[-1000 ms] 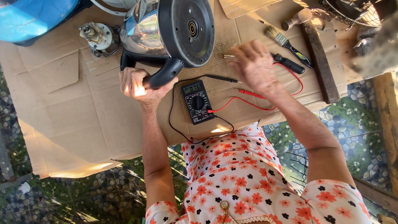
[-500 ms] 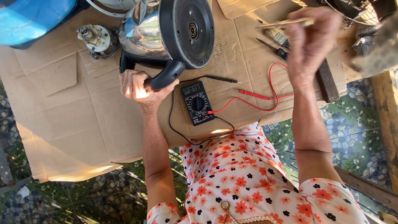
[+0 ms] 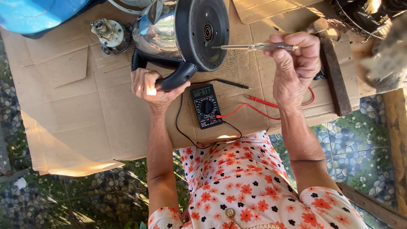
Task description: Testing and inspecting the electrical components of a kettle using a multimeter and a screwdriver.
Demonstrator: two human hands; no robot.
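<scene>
- Steel-bodied electric kettle (image 3: 169, 29) lay tipped on its side on the cardboard-covered surface (image 3: 68, 110), its black round base facing the camera.
- Left hand (image 3: 148, 87) had its fingers wrapped tight round the kettle's black handle (image 3: 176, 76), steadying it.
- Right hand (image 3: 296, 63) pinched a clear-handled screwdriver (image 3: 254, 47), its tip just short of the base, not yet touching as far as could be seen.
- Base looked unopened, so the work seemed early.
- Digital multimeter (image 3: 205, 106) lay nearby, its black probe (image 3: 229, 82) and red probe (image 3: 258, 100) loose and unused.
</scene>
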